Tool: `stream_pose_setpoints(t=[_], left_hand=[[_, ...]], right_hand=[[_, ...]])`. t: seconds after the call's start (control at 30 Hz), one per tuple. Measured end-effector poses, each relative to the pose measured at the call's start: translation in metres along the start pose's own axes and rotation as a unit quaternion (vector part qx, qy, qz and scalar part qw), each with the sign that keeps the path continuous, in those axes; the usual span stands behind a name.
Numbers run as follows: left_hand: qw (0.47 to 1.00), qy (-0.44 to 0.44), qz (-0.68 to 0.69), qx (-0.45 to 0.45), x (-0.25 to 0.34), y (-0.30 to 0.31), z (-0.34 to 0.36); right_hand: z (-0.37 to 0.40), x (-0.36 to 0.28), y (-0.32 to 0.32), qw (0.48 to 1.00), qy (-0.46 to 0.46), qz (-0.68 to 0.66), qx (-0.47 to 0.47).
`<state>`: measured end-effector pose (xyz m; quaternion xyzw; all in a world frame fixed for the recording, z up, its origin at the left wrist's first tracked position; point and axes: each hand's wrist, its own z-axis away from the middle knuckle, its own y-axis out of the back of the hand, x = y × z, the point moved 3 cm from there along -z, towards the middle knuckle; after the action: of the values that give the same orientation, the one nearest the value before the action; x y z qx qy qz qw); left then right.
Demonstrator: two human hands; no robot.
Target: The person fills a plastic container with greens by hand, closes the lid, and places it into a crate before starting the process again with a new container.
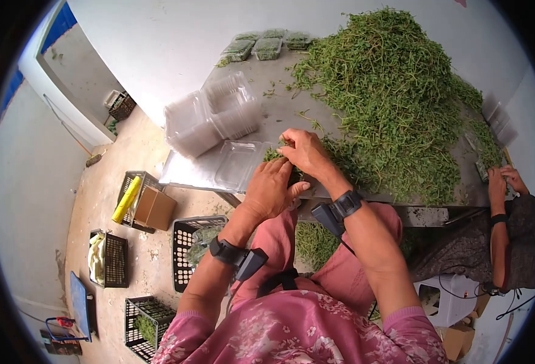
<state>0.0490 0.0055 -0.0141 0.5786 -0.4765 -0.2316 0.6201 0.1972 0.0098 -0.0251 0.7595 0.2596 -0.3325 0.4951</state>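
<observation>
Leftmost, on the floor well apart from the counter [255,76], a blue flat cart [80,303]; closer to the counter's left end, black crates [116,261], one with a yellow roll [127,200] and a cardboard box [154,207]. On the counter's left part, stacks of clear empty containers [210,118]; in front of these, near the counter's front edge, a clear open tray [237,165], flat, just beside the left hand. At the counter's far left, boxes packed with greens [268,48]. At the counter's front edge, left hand [272,188] palm down over a small bunch of greens [271,156], thumb apart from the fingers; underside of that grip hidden, so cannot tell if clenched. Just right of it, right hand [307,153], its grip pinching at the same bunch, directly under the fingertips. Across the counter's middle and right, a tall heap of leafy stems [394,103]. By the counter's right end, another person's hands [496,182], close together near a slim pack [481,171] beside loose stems.
</observation>
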Motion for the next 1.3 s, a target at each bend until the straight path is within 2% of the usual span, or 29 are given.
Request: stream_pose_setpoints(t=[0.1, 0.2, 0.3, 0.4, 0.5, 0.7, 0.8, 0.9, 1.0, 1.1, 1.2, 1.3], left_hand=[[1.000, -0.008, 0.017, 0.013, 0.000, 0.001, 0.001], [0.995, -0.046, 0.031, 0.077, -0.005, -0.007, 0.001], [0.994, -0.052, 0.035, 0.085, -0.007, -0.008, -0.001], [0.998, -0.024, 0.046, 0.029, -0.005, -0.003, -0.002], [0.998, -0.034, 0.034, 0.041, -0.008, -0.007, -0.003], [0.997, -0.055, 0.043, 0.042, -0.014, -0.009, -0.007], [0.995, -0.050, 0.048, 0.068, -0.013, -0.009, -0.005], [0.996, -0.034, 0.057, 0.056, -0.010, -0.004, -0.005], [0.999, -0.018, 0.036, 0.017, -0.008, 0.000, -0.004], [0.987, -0.014, 0.157, 0.038, -0.006, 0.003, -0.004], [0.994, -0.002, 0.110, 0.026, -0.010, -0.004, -0.008], [0.995, -0.035, 0.076, 0.056, -0.013, -0.009, -0.009]], right_hand=[[0.000, -0.003, -0.002, 0.995, 0.079, 0.036, 0.050], [0.008, -0.013, 0.004, 0.975, 0.165, 0.109, 0.100], [0.013, -0.020, 0.007, 0.956, 0.216, 0.171, 0.103], [0.015, -0.021, 0.004, 0.953, 0.227, 0.191, 0.065], [0.017, -0.020, 0.003, 0.952, 0.251, 0.160, 0.073], [0.018, -0.021, 0.005, 0.972, 0.216, 0.086, 0.031], [0.020, -0.027, 0.009, 0.986, 0.159, 0.043, -0.006], [0.020, -0.023, 0.010, 0.993, 0.118, 0.010, -0.020], [0.020, -0.027, 0.011, 0.990, 0.138, -0.004, -0.011], [0.024, -0.046, 0.020, 0.988, 0.103, -0.111, -0.038], [0.029, -0.074, 0.034, 0.981, 0.134, -0.138, -0.013], [0.026, -0.061, 0.039, 0.984, 0.145, -0.087, 0.051]])
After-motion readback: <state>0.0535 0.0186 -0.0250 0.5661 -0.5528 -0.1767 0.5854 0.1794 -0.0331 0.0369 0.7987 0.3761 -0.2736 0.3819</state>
